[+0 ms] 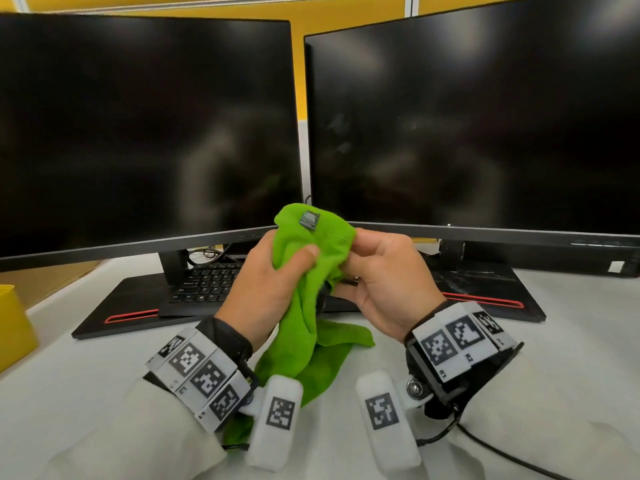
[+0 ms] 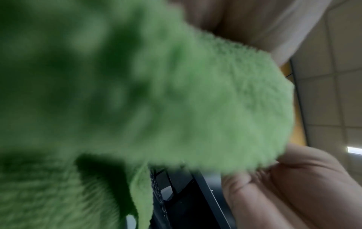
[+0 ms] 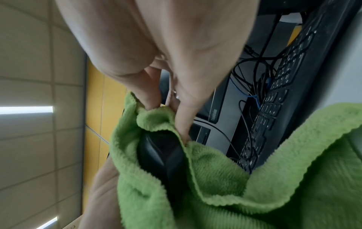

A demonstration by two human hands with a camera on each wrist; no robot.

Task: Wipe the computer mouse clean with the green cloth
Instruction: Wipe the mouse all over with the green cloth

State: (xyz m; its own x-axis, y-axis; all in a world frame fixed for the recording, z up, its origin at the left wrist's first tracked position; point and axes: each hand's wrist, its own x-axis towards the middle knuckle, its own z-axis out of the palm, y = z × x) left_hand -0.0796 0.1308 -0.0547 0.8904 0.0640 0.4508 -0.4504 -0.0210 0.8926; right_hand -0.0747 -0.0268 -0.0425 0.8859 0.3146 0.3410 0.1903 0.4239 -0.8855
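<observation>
Both hands are raised above the white desk in front of the monitors. The green cloth is bunched between them, and its tail hangs down to the desk. My left hand grips the cloth with the thumb pressed on top. My right hand curls its fingers onto the bundle from the right. In the right wrist view the black computer mouse sits wrapped in the cloth, with my right fingers pinching at its end. The head view hides the mouse. Blurred cloth fills the left wrist view.
Two dark monitors stand close behind the hands on black bases with red stripes. A black keyboard lies under the left screen, with cables behind it. A yellow box sits at the left edge.
</observation>
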